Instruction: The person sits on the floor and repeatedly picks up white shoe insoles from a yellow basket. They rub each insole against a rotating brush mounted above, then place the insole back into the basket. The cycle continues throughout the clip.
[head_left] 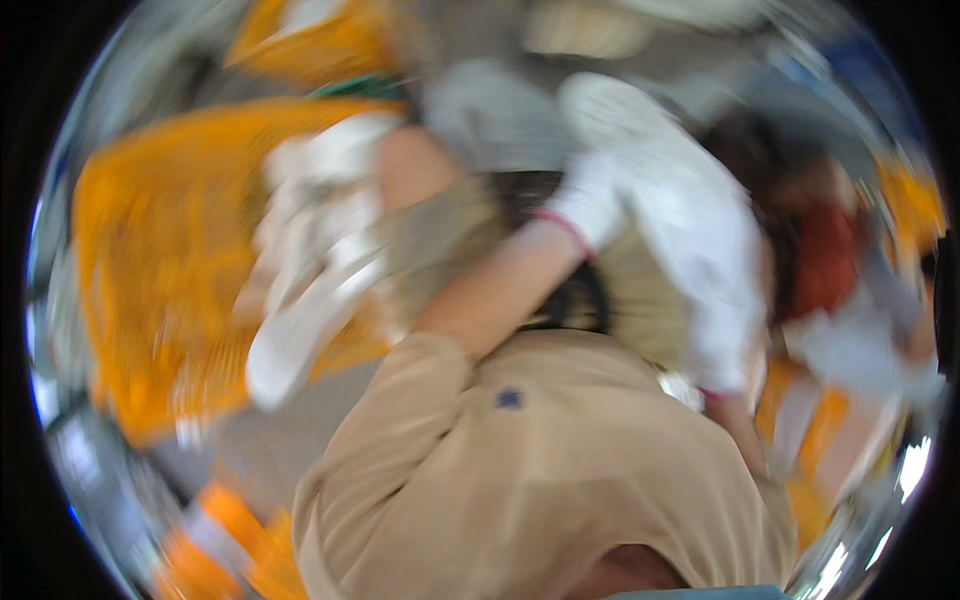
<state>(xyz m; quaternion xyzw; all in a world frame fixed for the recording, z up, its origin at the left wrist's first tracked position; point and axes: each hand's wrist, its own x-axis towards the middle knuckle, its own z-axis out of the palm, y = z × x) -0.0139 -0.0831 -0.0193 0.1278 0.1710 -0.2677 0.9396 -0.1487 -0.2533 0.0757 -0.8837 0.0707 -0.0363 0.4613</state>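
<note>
Motion blur smears much of the view. My left hand (588,200), in a white glove with a pink cuff, reaches across my lap and meets a long white cloth piece (625,115), which looks like a sock. My right hand (722,345), also white-gloved, is at the lower end of that piece. White glove and white cloth run together, so the fingers of both hands cannot be made out. Several white socks (285,355) lie in a loose pile over my left leg, one with its rounded toe hanging down.
A large orange plastic basket (120,260) stands at my left, another orange basket (290,55) beyond it. Something green (365,88) lies between them. At the right is a person in red (828,260), close to pale material (850,350). More orange containers (200,560) are at the lower left.
</note>
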